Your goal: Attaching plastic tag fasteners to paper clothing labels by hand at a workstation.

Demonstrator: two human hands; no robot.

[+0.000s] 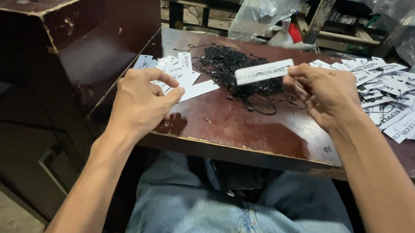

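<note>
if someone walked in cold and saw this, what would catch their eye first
Most likely the right hand, raised over the dark wooden table and pinching a long white paper tag above a tangled heap of black strings. Next, the left hand resting on a small pile of white tags at the table's left edge. A bigger scatter of white tags covers the table's right side.

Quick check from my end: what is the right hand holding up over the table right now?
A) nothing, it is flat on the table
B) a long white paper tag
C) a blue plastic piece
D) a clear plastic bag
B: the right hand pinches one long white tag above the heap of black strings, while the left hand rests on the small tag pile at the left.
</note>
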